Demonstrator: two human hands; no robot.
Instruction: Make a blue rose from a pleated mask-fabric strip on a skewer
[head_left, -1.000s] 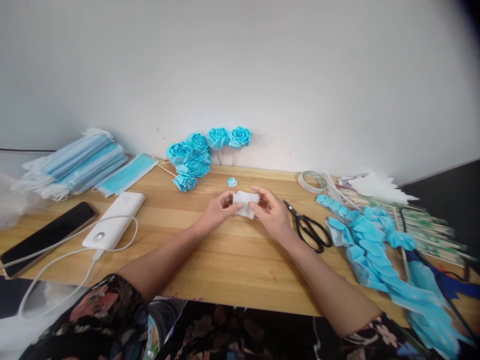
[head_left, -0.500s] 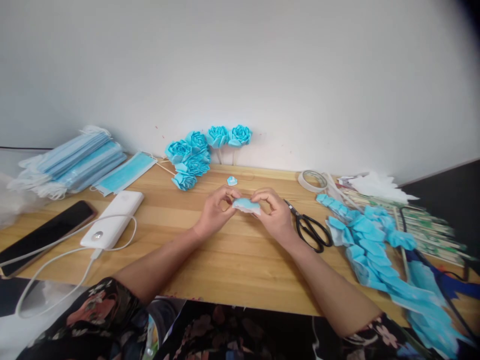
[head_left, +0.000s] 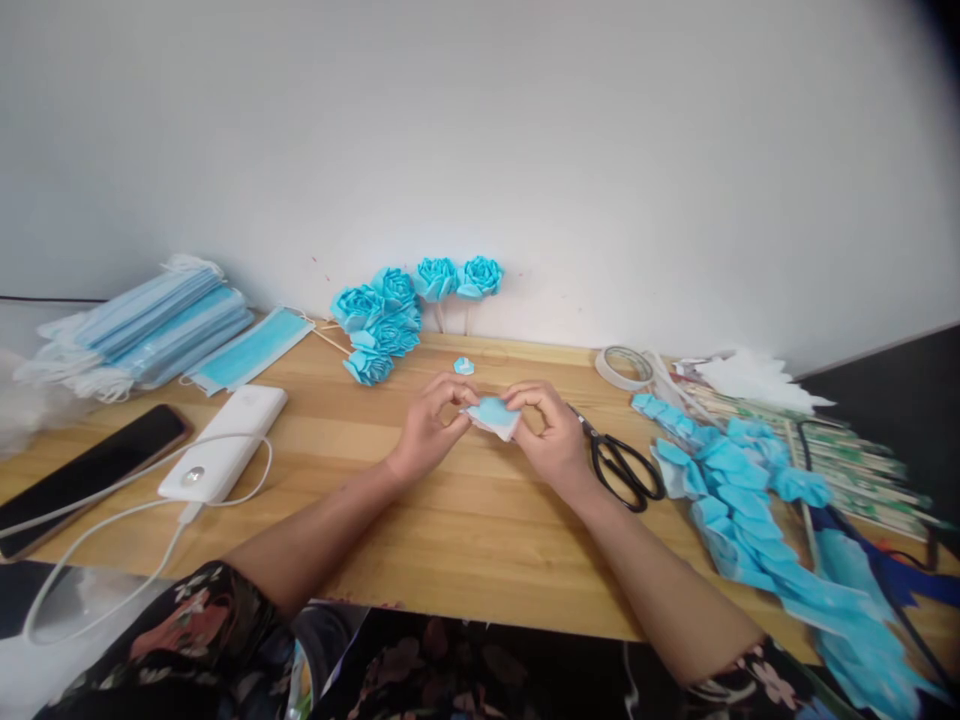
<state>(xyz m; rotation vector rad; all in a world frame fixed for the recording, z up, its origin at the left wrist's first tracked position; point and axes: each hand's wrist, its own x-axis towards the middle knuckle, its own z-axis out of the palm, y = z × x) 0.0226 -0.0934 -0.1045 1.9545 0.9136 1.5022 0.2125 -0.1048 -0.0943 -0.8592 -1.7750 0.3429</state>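
Observation:
Between my hands, above the wooden table (head_left: 450,520), is a small blue petal-shaped piece of mask fabric (head_left: 493,414) with a white underside. My left hand (head_left: 431,420) pinches its left end between thumb and fingers. At its right end my right hand (head_left: 546,430) grips it the same way. Just beyond the hands lies a small blue-and-white scrap (head_left: 464,366). Black-handled scissors (head_left: 624,470) rest right beside my right hand. Farther right sprawls a heap of cut blue fabric petals (head_left: 739,490).
Blue fabric roses (head_left: 382,310) on sticks lean near the wall. At left are stacked face masks (head_left: 161,320), one loose mask (head_left: 251,348), a white power bank (head_left: 225,445) with cable and a phone (head_left: 90,480). A tape roll (head_left: 624,368) and green-white strips (head_left: 862,465) lie right.
The fabric piece has tilted in my fingers, its lower edge now coming to a point at right and more blue showing. Both hands stay in nearly the same place.

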